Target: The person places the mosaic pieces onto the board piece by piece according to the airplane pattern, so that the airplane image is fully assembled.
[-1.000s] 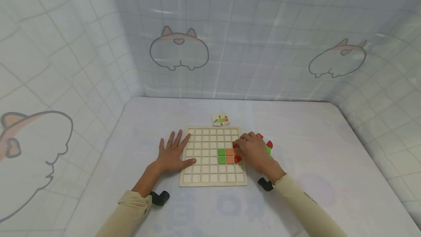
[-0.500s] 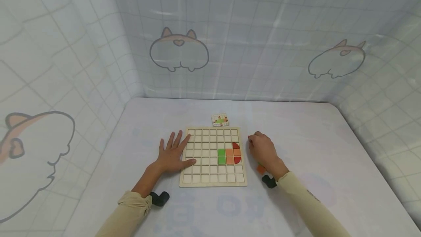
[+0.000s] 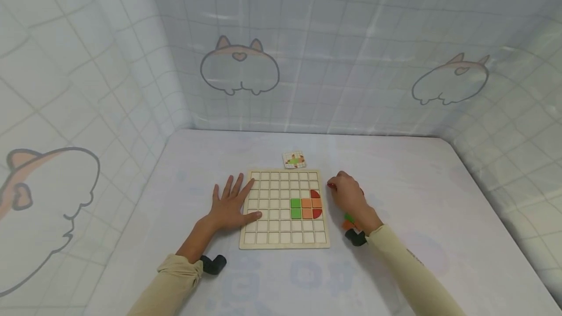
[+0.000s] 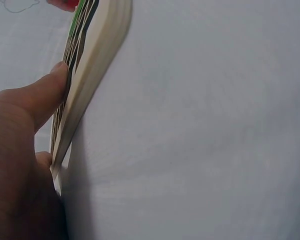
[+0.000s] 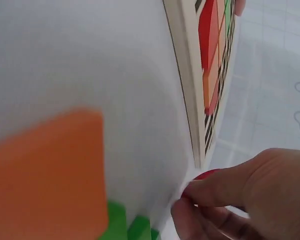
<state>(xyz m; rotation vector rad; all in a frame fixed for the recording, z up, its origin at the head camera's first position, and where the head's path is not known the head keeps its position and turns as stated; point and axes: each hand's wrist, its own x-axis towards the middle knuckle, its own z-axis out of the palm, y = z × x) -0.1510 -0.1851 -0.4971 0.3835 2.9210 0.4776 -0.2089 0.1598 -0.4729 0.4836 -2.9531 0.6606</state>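
A wooden grid board [image 3: 269, 237] lies flat on the table. My left hand [image 3: 229, 211] rests on its left edge with the fingers spread. In the left wrist view, the thumb [image 4: 47, 92] touches the board's top. Green squares [image 3: 296, 204], orange squares [image 3: 306, 204] and two red quarter-round pieces [image 3: 316, 213] sit in cells at the board's right side. Just off the right edge, my right hand [image 3: 349, 196] pinches a red piece [image 5: 208, 174] between thumb and fingertips. Its exact shape is mostly hidden by the fingers.
A small patterned card [image 3: 293, 160] lies beyond the board's far edge. Loose orange pieces [image 5: 50, 175] and green pieces [image 5: 116, 220] lie under the right wrist, and more red shows behind the hand. Black wrist mounts [image 3: 213, 265] hang by both wrists.
My right hand has left the board and moved right, leaving a red quarter-round piece in the upper right cell. Now it pinches another red piece. The left hand stays put.
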